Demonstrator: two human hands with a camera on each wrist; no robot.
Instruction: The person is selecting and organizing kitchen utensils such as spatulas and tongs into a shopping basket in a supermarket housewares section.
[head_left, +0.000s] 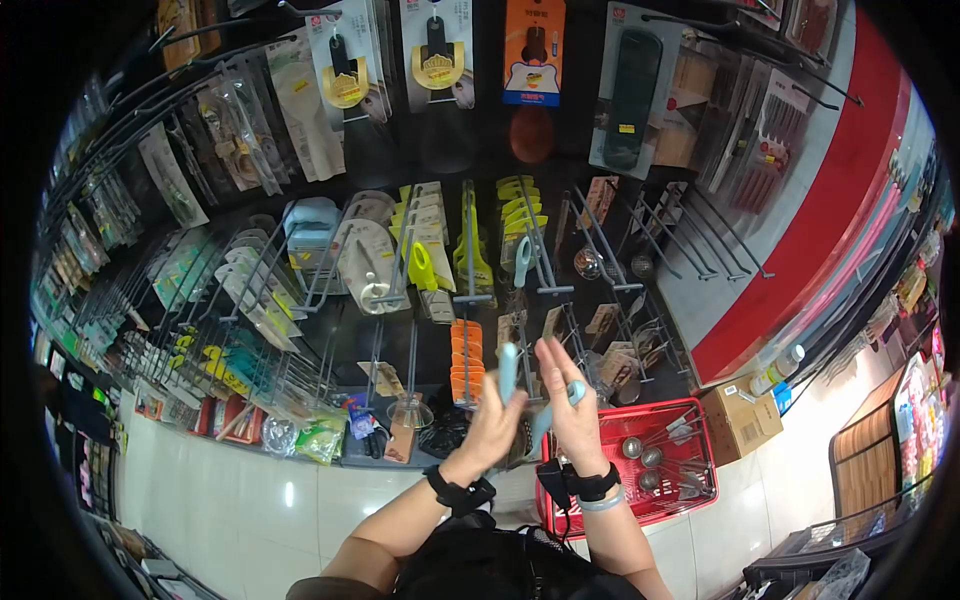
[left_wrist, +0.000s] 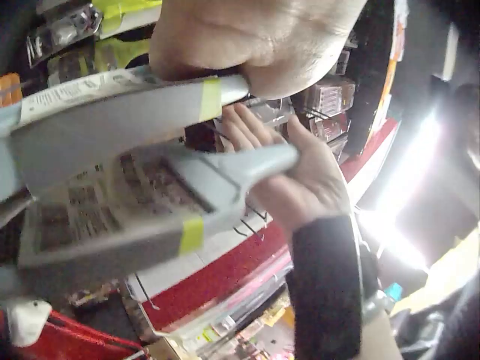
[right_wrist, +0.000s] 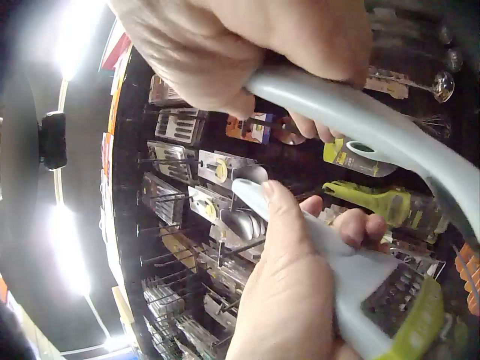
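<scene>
My left hand point(head_left: 490, 428) grips a pale blue-handled grater point(right_wrist: 367, 289), its thumb along the handle; in the left wrist view the same hand point(left_wrist: 259, 34) fills the top. A second grater point(left_wrist: 112, 240), also pale blue with a yellow-green band, has its handle across the palm of my right hand point(left_wrist: 304, 180). From the head, the right hand point(head_left: 577, 425) has fingers pointing up and its handle end point(head_left: 576, 392) showing at the thumb side. The graters are side by side, tilted; whether they touch, I cannot tell.
A red basket point(head_left: 712, 455) with ladles and other metal utensils stands below right, beside a cardboard box point(head_left: 742, 422). Ahead, a dark rack wall holds hooks with packaged utensils, yellow-green peelers and orange items point(head_left: 467, 360). Bagged goods point(head_left: 320, 438) lie low at left.
</scene>
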